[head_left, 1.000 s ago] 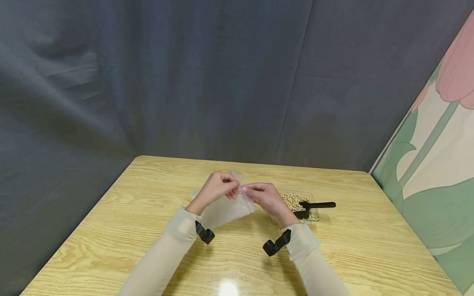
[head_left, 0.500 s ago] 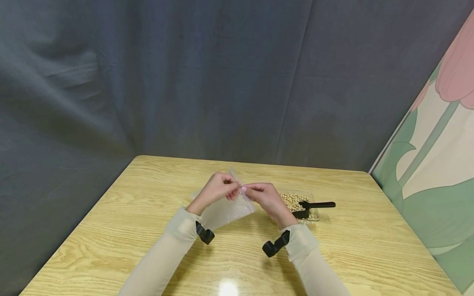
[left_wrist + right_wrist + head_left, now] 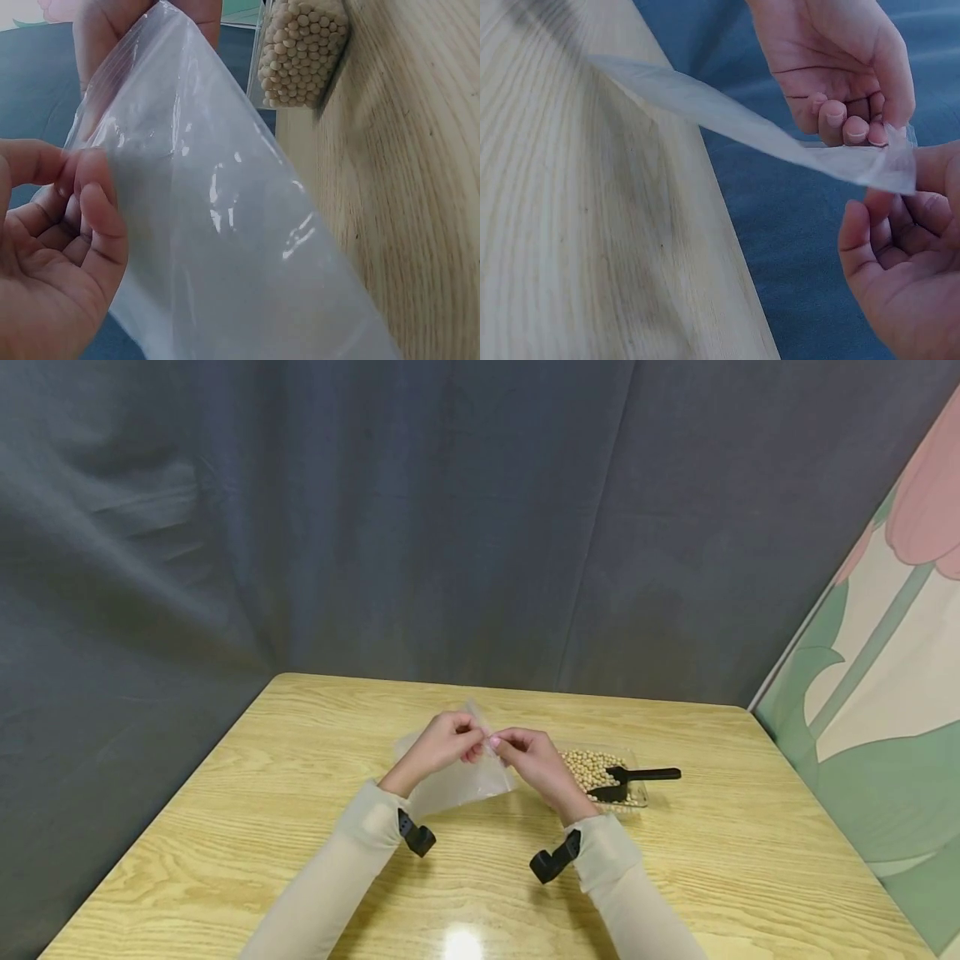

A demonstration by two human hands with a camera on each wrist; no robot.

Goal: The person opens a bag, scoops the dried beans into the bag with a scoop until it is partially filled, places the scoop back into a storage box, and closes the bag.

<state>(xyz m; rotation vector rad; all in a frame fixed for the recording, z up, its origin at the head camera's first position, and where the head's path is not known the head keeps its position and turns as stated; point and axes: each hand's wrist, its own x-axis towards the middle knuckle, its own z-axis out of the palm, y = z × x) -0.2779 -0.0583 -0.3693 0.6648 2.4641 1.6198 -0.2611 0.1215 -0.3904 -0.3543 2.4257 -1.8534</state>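
Note:
A translucent plastic zip bag is held up over the middle of the table, its body sloping down to the left. My left hand pinches its top strip between thumb and forefinger, other fingers curled below. Close beside it, my right hand pinches the same edge. In the left wrist view the bag looks flat, with nothing inside it, and the left hand grips its edge. The right wrist view shows the bag nearly edge-on, between the left hand and the right hand.
Right of the right hand stands a clear box of round, pale yellow beans. A black scoop lies in it, handle sticking out over the right side. The wooden table ends at a dark curtain.
Both hands stay at the bag's top edge, with only slight finger movement. The bag's lower edge has lifted a little, and the right wrist has shifted slightly left.

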